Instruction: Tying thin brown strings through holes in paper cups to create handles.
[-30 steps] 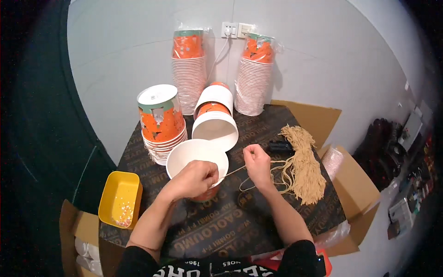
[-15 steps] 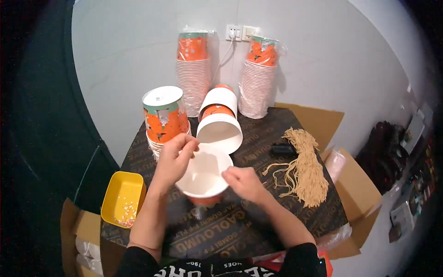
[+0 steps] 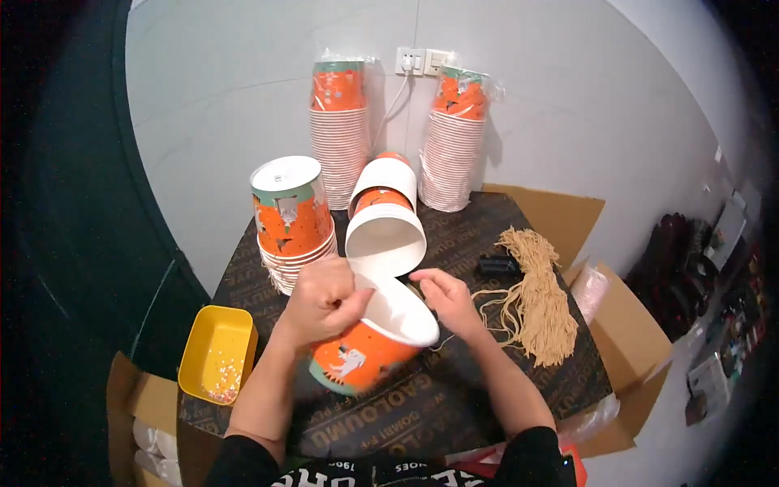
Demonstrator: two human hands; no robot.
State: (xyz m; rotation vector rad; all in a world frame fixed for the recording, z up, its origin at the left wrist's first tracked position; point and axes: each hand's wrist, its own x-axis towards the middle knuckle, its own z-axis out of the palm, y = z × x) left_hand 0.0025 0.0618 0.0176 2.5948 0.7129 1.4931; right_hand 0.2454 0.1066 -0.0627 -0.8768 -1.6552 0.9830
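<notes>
A paper bucket (image 3: 377,357), orange with a green base band, white inside and printed with pale figures, tilts over the table in front of me. My left hand (image 3: 329,300) is closed on its rim at the left, thumb over the edge. Just beyond the rim on the right is my right hand (image 3: 450,302), off the bucket, its fingers partly stretched out with nothing visible in them. A thin strand shows under that wrist. Right behind the held bucket, a row of nested buckets (image 3: 386,239) lies on its side, white mouth toward me.
Upside-down buckets (image 3: 290,215) are stacked at the left. Two tall wrapped stacks (image 3: 339,146) stand by the wall. A yellow tub (image 3: 217,353) holds small pale bits. Tan strings (image 3: 540,300) lie beside a black object (image 3: 497,266). Cardboard boxes (image 3: 629,325) flank the dark table (image 3: 357,426).
The bucket has tipped from mouth-up to leaning, its mouth swinging right and its base left. My right hand has let go of the rim and moved right and slightly farther away.
</notes>
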